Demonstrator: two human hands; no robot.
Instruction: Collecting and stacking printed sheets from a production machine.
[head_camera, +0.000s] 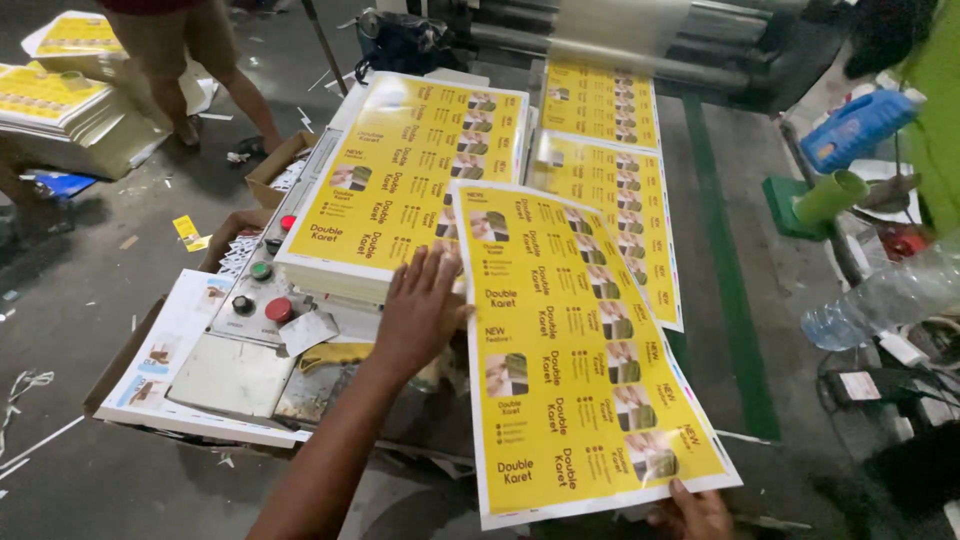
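The left hand (420, 305) lies flat with fingers spread, palm pressed on the left edge of a large glossy yellow printed sheet (580, 350). The right hand (692, 512) pinches the same sheet at its near bottom edge, thumb on top. The sheet tilts across the machine bed, partly overlapping a stack of matching yellow sheets (410, 185) to its left. Beside that stack sits a control panel (262, 290) with red, green and black buttons. More yellow sheets (610, 170) feed out from a roller machine (620, 40) at the far edge. A clear plastic bottle (885, 295) lies at the right.
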